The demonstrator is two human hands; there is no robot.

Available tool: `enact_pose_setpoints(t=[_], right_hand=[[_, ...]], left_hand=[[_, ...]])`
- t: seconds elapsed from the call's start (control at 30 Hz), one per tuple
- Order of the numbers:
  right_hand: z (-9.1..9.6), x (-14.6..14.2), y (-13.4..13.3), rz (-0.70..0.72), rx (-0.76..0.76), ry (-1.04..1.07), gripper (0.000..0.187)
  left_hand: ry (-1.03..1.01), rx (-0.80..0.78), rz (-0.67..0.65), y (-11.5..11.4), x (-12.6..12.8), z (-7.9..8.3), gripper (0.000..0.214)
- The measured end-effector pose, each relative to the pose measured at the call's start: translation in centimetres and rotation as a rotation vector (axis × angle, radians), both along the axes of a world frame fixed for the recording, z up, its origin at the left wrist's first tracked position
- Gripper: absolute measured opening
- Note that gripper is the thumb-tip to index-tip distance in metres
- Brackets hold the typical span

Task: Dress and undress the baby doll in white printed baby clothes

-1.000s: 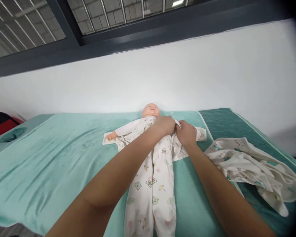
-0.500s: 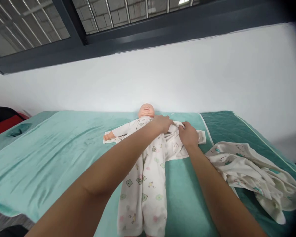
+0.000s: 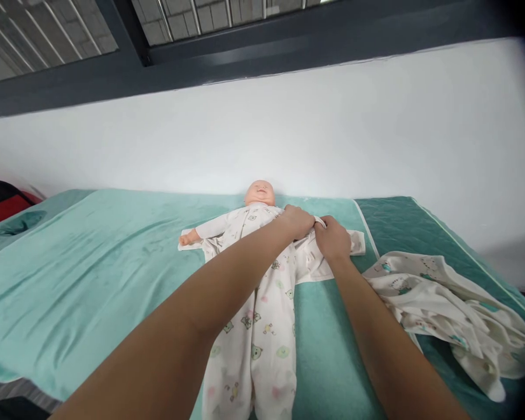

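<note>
Pinching white cloth [image 3: 321, 221], the right hand [image 3: 333, 238] sits just beside the left hand [image 3: 300, 222], whose curled fingers hide any hold from view; left of the fingers lies the doll [image 3: 259, 192] inside a bear-printed garment [image 3: 272, 344], crumpled printed fabric [image 3: 446, 315] lying to their right

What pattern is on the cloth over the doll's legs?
White cloth with scattered bear faces and green and pink patches, best seen in the head view.
</note>
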State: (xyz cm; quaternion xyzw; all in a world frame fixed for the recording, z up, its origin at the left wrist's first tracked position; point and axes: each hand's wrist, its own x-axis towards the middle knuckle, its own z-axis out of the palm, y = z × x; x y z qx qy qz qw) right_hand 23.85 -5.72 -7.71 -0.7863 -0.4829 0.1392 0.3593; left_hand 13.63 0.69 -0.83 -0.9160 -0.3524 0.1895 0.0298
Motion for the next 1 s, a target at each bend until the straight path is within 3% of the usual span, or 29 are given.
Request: enact_pose_setpoints(t=[0.13,0.43,0.63,0.77,0.87,0.97,1.0], right_hand=[[-0.1,0.5,-0.4,-0.035,0.054,0.101,0.027],[-0.8,1.2,-0.9,-0.104,0.149,0.227,0.030],[-1.4,1.3,-0.3,-0.105,0.282,0.499,0.023],[-1.1,1.7,0.1,-0.078,0.409,0.723,0.031],[-0.6,2.2,-0.1,-0.174,0.601,0.836,0.030],[0.1,2.3,-0.8,-0.291,0.821,0.803,0.026],[0.3,2.1,-1.2,-0.290,0.819,0.735,0.025]], left_hand=[[-0.010,0.019,-0.002,0.0,-0.9,0.9,0.043],[-0.040,0.084,0.034,-0.9,-4.9,4.6,0.039],[-0.060,0.103,0.091,-1.9,-6.4,6.1,0.036],[-0.083,0.088,0.050,-2.2,-5.7,5.7,0.035],[-0.099,0.061,0.038,-2.2,-4.4,4.5,0.035],[-0.107,0.034,0.035,-2.2,-3.1,2.9,0.039],[-0.107,0.025,0.045,-2.3,-2.7,2.4,0.041]])
